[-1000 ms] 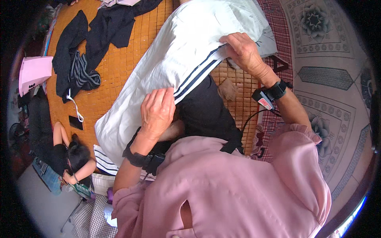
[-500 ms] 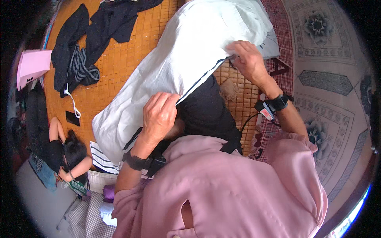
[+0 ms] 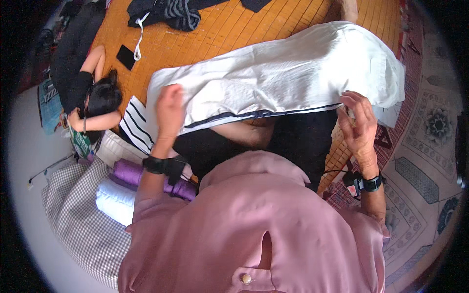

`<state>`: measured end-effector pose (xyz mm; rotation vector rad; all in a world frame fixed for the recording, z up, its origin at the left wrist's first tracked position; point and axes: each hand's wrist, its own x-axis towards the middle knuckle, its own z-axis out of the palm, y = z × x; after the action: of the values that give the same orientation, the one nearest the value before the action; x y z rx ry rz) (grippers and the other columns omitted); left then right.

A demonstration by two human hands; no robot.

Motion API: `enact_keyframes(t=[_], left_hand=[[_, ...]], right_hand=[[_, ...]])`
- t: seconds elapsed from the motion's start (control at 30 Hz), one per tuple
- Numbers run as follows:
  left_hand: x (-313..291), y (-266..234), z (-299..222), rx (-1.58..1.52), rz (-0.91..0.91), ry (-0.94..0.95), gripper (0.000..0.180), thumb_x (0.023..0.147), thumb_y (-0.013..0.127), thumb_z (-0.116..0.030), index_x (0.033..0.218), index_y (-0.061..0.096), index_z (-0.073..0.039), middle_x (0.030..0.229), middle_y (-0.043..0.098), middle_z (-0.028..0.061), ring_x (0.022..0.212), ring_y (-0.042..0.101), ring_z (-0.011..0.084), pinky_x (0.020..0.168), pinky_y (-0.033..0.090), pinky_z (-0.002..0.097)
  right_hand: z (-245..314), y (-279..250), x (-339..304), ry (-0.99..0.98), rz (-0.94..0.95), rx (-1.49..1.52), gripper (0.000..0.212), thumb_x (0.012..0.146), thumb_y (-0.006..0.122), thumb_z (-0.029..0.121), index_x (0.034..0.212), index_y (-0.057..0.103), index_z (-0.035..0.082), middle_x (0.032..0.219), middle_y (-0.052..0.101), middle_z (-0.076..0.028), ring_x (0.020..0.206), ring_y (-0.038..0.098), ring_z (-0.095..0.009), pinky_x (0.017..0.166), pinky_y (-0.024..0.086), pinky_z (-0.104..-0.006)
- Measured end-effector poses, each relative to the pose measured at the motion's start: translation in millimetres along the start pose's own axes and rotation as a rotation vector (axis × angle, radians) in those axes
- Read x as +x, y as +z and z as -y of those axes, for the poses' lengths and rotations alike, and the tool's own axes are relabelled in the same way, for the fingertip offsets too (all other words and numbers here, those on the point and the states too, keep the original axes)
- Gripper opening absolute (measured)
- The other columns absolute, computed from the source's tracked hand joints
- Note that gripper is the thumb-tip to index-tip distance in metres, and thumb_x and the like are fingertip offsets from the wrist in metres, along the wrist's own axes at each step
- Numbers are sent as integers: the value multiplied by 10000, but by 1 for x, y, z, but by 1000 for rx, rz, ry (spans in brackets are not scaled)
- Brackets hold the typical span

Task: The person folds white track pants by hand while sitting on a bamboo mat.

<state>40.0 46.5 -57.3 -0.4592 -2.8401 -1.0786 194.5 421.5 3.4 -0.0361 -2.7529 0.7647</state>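
**White garment [image 3: 273, 83] stretches sideways over the wearer's legs**

An orange-brown slatted mat [image 3: 220, 46] forms the surface, bordered on the right by red checked cloth [image 3: 410, 58], with patterned floor tiles [image 3: 417, 178] beyond. Dark clothing [image 3: 163, 13], a white cord [image 3: 141, 36] and a flat black rectangle [image 3: 126, 57] lie on the mat's far part. Another person [image 3: 78, 90] reclines at left, above grey gingham fabric [image 3: 80, 205] and rolled purple [image 3: 128, 172] and pale-blue [image 3: 116, 198] cloths.

The garment's long axis runs left to right, rising slightly toward the right and away from the body; its dark-striped edge faces the wearer. The left hand [image 3: 169, 112] is over its left end, blurred; whether those fingers grip cannot be told. The right hand [image 3: 358, 119] is at the striped edge's right end, fingers curled, index and thumb apart; I cannot tell whether any cloth is pinched.
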Motion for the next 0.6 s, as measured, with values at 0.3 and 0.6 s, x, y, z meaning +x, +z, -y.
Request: enact_keyframes(t=[0.3,0.6], left_hand=[[-97,-78,49,-316,53,-1058,534,824,470,-537,679,538,-27,555,526,45,493,505,120,455,379,221],[-117,-54,90,-1160,-269,-1219,413,816,556,-430,903,505,-29,780,543,76,703,523,165,611,439,271]], right_hand=[[58,57,31,-499,378,-123,364,675,566,108,1035,555,60,1071,526,-97,1014,489,-252,824,391,-351],[56,87,33,-486,577,-363,338,686,544,76,1023,560,98,1016,551,-82,935,520,-235,775,415,-353]])
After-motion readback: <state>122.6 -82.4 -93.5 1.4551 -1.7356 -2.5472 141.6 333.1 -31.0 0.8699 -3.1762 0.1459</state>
